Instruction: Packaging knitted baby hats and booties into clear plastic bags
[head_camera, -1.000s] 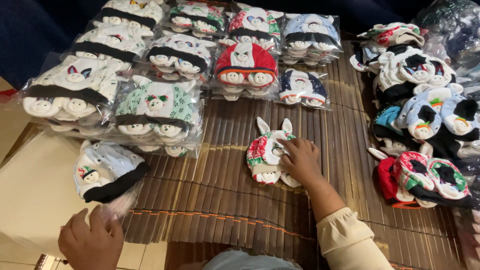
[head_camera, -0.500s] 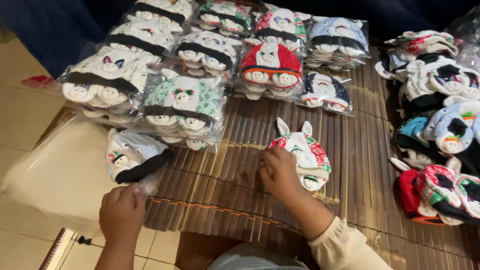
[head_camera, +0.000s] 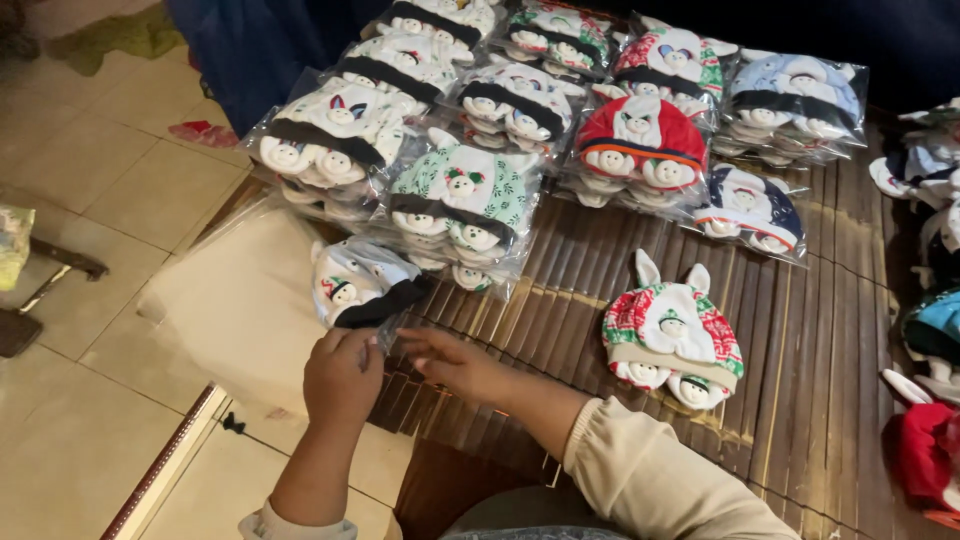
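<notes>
**Both hands at the mouth of a bagged hat**

Nearest to me, the left hand (head_camera: 342, 375) is curled, its fingers pinching the clear edge of a small plastic bag (head_camera: 372, 322). The right hand (head_camera: 455, 362) lies half open, fingertips touching the same edge; whether it really grips I cannot tell. Probably the two hands meet there because this is the open end. The white baby hat (head_camera: 350, 285) with a black band sits inside the bag, at the left edge of the slatted bamboo mat (head_camera: 820, 330). Beside the mat lies a pile of flat empty bags (head_camera: 235, 300). To the right, a red-green eared hat (head_camera: 672, 335) lies loose, unbagged. Farther away, packed hats (head_camera: 560, 110) stand in overlapping rows, sorted by pattern. The tiled floor (head_camera: 100, 190) is pale and dim.
</notes>
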